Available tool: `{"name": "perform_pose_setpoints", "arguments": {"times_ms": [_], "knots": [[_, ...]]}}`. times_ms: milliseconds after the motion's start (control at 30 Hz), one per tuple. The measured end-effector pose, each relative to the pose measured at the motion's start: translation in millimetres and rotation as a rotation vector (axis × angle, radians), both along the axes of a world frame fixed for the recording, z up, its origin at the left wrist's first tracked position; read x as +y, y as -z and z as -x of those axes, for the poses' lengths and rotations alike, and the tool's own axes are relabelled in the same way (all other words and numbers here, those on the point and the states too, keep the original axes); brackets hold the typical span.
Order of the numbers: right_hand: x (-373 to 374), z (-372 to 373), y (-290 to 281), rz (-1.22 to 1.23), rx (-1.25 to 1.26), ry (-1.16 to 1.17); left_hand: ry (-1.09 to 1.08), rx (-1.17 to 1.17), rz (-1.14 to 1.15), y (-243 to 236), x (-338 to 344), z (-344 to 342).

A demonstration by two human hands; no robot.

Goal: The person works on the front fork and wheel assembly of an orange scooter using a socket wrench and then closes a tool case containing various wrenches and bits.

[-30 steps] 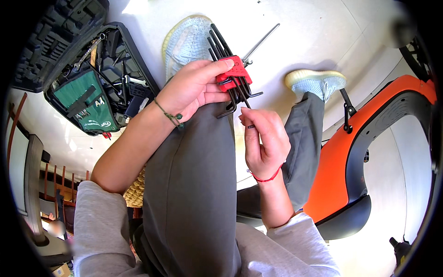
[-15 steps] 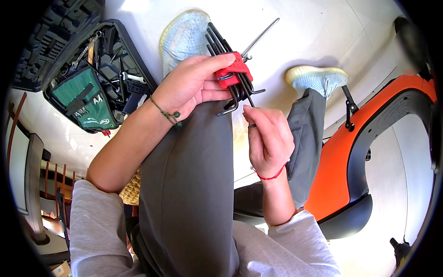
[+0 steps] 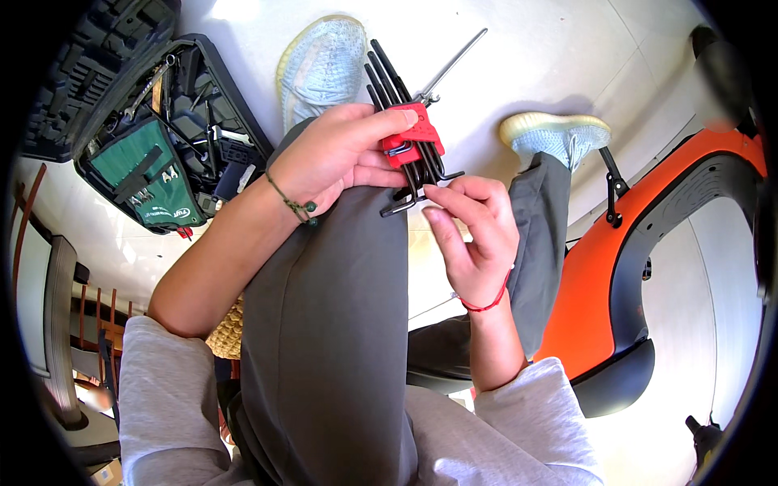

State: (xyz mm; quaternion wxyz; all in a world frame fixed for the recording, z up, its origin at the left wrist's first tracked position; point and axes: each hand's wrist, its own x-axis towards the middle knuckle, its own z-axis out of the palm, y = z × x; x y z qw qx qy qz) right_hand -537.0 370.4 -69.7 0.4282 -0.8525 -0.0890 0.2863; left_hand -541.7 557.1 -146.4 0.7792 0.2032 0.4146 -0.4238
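My left hand point(image 3: 348, 146) is closed around a hex key set point(image 3: 423, 134), black L-shaped keys of graded length in a red plastic holder. The thumb presses on the red holder, with the fingers beneath. The long key arms point away from me, and the short bent ends lie towards me, above my left thigh. My right hand point(image 3: 484, 243) is just beside those bent ends. Its thumb and index finger are apart, and the index fingertip is at or very near one key end; I cannot tell whether it touches. Nothing shows between the right fingers.
On the floor at left lies an open black tool case point(image 3: 235, 105) with wrenches and a green tool pouch point(image 3: 121, 166). A slim metal rod with a silver fitting point(image 3: 458, 61) lies beyond the keys. An orange and black curved frame point(image 3: 579, 312) stands at right. My light-blue shoes flank the hands.
My right thumb and index finger have parted from their pinch near the key ends. The hex key set has shifted slightly towards me; my left hand still holds it.
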Motion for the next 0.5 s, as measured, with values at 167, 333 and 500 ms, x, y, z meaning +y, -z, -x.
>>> {"name": "perform_pose_setpoints", "arguments": {"times_ms": [167, 333, 500], "knots": [[3, -5, 4, 0.07, -0.054, 0.066, 0.052, -0.018, 0.033, -5, -1, -2], [17, -11, 1, 0.332, -0.042, 0.092, 0.076, -0.027, 0.022, -2, -1, 1], [19, 0, 12, 0.271, -0.041, 0.156, 0.136, -0.057, 0.074, -4, -5, 1]]}}
